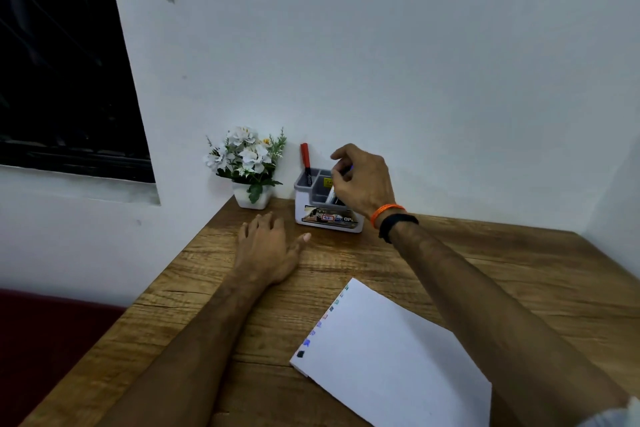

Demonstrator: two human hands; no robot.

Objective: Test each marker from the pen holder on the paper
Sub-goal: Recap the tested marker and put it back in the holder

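The right hand [360, 177] hovered over the pen holder [327, 201], fingers curled down around a marker [333, 193] with a pale barrel that stood in the holder's near compartment; its cap colour could not be told. An orange band [386, 213] and a black band [398, 224] circled that wrist. The left hand [268, 250] lay flat on the bench [485, 270], fingers spread and relaxed, thumb pointing toward the holder, gripping nothing. A red marker [305, 159] stood upright in the holder's far-left compartment. The holder sat at the back of the bench against the white wall, just beside a small white pot of white flowers [247, 163]. The paper [391, 360] lay nearer the person, under the right forearm, with a row of small coloured marks along its left edge.
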